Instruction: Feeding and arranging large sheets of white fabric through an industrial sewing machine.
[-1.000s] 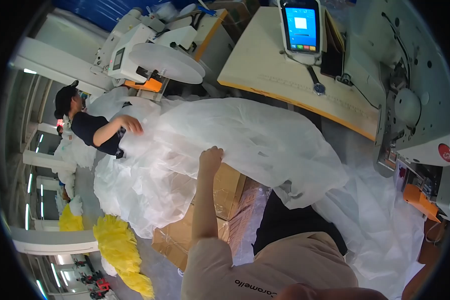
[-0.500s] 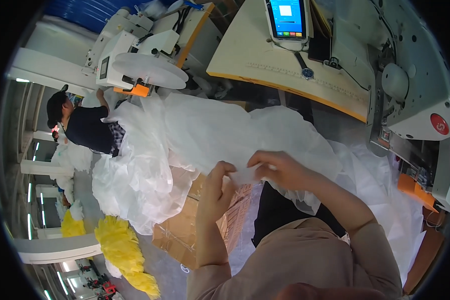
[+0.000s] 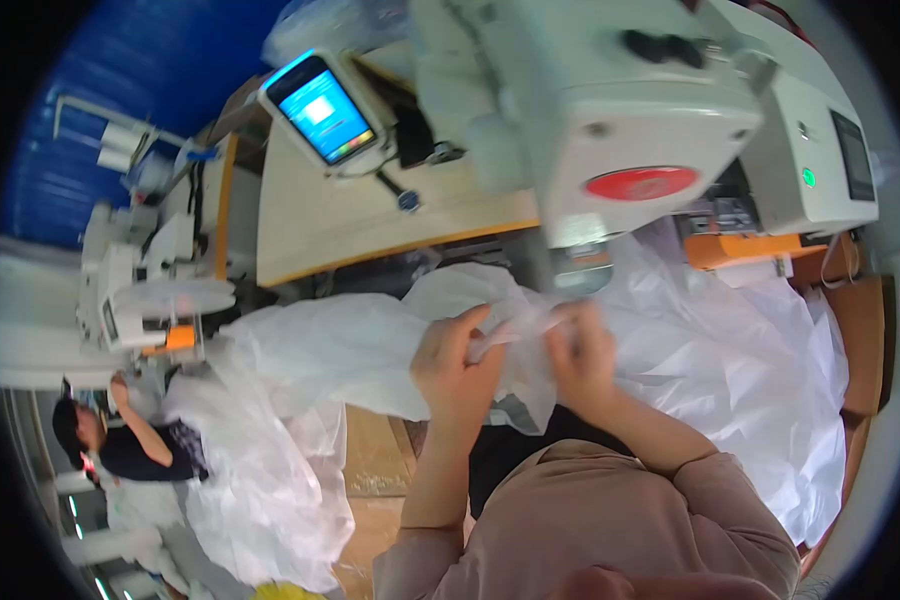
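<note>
Thin white, slightly see-through fabric (image 3: pixel 330 345) spreads in loose folds across my lap and off to both sides. My left hand (image 3: pixel 458 362) is closed on its edge, fingers curled and thumb pressed in. Just to the right, my right hand (image 3: pixel 582 358) pinches the same edge, its fingers somewhat blurred. A short strip of the material stretches between the two hands. Beyond and above my right hand stands a white sewing machine (image 3: pixel 660 140) with a red oval badge; its head end hangs close over the fabric.
Past the fabric lies a pale worktable (image 3: pixel 310 215) carrying a lit handheld screen (image 3: pixel 322 108) and a wristwatch (image 3: pixel 407 201). Cardboard (image 3: pixel 375 520) lies below on the left. Another person (image 3: pixel 135 450) works at a machine at far left. A cardboard box (image 3: pixel 860 345) stands at right.
My view has swung right, bringing the sewing machine in front of me. Both hands, still on the fabric edge, are now nearer the machine, and the right hand has turned more upright.
</note>
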Available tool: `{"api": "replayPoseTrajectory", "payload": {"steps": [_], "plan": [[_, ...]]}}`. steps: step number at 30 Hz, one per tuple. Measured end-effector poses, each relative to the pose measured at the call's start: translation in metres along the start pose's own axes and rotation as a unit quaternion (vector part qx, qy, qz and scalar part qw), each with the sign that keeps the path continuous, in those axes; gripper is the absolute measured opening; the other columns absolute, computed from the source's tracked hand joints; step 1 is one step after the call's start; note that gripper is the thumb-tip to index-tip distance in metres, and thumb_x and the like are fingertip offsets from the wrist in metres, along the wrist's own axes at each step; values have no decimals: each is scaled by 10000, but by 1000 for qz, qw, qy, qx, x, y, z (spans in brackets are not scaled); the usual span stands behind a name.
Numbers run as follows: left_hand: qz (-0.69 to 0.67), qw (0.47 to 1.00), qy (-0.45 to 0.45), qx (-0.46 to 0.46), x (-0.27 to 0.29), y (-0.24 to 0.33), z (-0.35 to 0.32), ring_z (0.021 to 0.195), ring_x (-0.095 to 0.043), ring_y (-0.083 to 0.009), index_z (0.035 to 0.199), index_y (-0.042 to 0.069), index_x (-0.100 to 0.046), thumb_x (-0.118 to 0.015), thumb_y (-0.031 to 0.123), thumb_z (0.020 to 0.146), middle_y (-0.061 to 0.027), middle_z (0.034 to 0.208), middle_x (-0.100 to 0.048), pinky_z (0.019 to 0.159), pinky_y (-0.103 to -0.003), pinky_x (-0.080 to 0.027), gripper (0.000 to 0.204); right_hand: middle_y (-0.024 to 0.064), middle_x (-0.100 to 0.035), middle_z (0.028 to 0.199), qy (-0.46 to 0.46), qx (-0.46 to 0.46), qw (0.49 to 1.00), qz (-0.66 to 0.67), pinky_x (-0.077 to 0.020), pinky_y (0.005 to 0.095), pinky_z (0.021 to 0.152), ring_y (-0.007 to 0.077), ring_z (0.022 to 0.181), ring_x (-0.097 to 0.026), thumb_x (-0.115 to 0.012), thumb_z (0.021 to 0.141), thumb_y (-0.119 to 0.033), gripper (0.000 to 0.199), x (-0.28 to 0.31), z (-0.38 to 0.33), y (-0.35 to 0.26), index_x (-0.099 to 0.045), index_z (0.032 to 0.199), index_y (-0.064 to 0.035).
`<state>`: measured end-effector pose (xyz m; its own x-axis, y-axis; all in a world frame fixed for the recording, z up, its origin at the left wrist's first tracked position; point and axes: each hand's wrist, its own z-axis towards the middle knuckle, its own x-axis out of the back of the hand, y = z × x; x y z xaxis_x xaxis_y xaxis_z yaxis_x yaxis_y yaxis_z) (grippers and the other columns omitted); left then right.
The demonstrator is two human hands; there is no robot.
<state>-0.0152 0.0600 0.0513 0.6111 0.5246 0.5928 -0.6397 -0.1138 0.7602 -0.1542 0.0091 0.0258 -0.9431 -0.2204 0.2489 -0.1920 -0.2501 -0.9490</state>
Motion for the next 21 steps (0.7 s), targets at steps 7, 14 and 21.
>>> {"api": "replayPoseTrajectory", "payload": {"steps": [7, 14, 21], "plan": [[163, 962, 49, -213, -31, -43, 52, 501, -527, -244, 828, 80, -565, -588, -55, 679, -62, 828, -570, 453, -311, -439, 203, -3, -498, 804, 132, -212, 961, 121, -376, 227, 656, 85, 727, -435, -492, 917, -141, 117, 60, 41, 48, -498, 931, -25], [239, 953, -46, -181, -35, -43, 60, 591, -591, -268, 894, 85, -545, -571, -37, 724, -63, 892, -607, 508, -332, -489, 211, 41, -516, 919, 138, -138, 978, 79, -399, 250, 745, 119, 826, -468, -518, 901, -135, 179, 83, 36, 59, -511, 1033, -15], [158, 976, -20, -151, -24, -35, 54, 624, -609, -269, 984, 102, -553, -568, -34, 743, -61, 883, -620, 521, -335, -492, 278, 174, -495, 1131, -254, 107, 860, -430, -460, 409, 854, 332, 976, -539, -546, 799, -127, 421, 150, -138, 183, -521, 1218, -165]]}}
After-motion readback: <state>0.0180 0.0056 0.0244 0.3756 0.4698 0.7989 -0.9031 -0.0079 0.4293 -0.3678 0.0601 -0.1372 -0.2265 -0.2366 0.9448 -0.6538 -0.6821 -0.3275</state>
